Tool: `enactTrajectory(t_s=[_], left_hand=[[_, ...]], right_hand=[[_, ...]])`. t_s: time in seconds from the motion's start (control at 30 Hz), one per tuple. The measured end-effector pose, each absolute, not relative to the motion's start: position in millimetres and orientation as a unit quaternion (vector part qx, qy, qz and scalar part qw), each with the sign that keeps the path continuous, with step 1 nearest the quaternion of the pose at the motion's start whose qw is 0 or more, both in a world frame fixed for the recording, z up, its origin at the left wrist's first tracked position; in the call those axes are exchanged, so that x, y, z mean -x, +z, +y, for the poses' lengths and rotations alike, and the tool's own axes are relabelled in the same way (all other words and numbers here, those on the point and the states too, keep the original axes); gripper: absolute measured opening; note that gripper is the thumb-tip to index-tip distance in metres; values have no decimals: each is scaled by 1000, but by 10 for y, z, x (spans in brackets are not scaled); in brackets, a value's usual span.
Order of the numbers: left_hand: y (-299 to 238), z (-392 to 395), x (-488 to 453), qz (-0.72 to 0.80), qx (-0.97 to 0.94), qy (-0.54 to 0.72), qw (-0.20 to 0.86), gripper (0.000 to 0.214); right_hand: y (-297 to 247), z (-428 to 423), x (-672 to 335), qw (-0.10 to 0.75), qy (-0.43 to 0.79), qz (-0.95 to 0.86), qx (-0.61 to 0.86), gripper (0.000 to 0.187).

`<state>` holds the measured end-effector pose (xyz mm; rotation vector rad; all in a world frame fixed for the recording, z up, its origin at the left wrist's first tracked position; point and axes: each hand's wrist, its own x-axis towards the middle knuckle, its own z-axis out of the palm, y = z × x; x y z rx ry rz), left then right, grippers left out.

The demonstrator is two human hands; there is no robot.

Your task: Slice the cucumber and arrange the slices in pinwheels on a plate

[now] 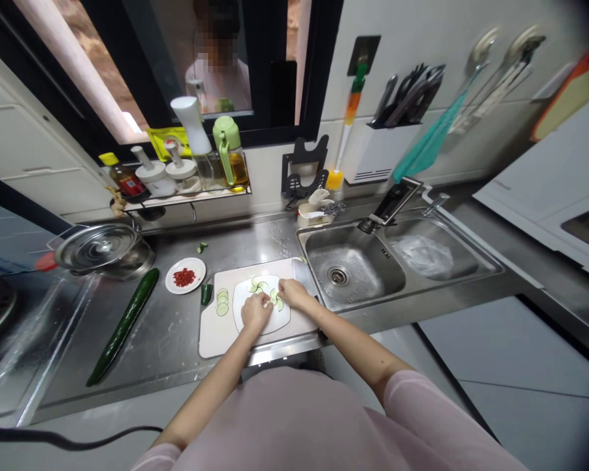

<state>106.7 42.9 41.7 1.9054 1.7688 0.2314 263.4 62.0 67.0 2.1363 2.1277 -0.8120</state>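
Both hands rest over a white plate (243, 320) that lies on a pale cutting board (211, 337). My left hand (255, 311) is curled, its fingertips pinching a cucumber slice (267, 299) on the plate. My right hand (290, 292) is also curled, its fingers on cucumber slices (277, 301) at the plate's right side. More slices (256, 283) lie at the plate's far edge. A short row of cut slices (222, 301) sits on the board left of the plate. A cucumber end (206, 293) lies by the board's left edge.
A whole cucumber (125, 324) lies on the steel counter at left. A small dish of chopped red chilli (185, 276) sits behind it. A lidded pan (103, 248) stands far left. The sink (353, 271) is right of the board. Condiment bottles (196, 150) line a rack.
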Motion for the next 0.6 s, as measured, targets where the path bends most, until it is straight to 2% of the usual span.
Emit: enactTrajectory(t_s=[0.23, 0.43, 0.6], left_hand=[[441, 407, -1071, 648, -712, 100, 251, 19], [497, 440, -1091, 642, -717, 112, 247, 19], [508, 488, -1149, 641, -723, 90, 239, 24]], right_hand=[[674, 622, -2672, 6, -250, 666, -703, 24], [707, 606, -2868, -50, -240, 629, -738, 19], [662, 502, -2894, -52, -257, 628, -733, 15]])
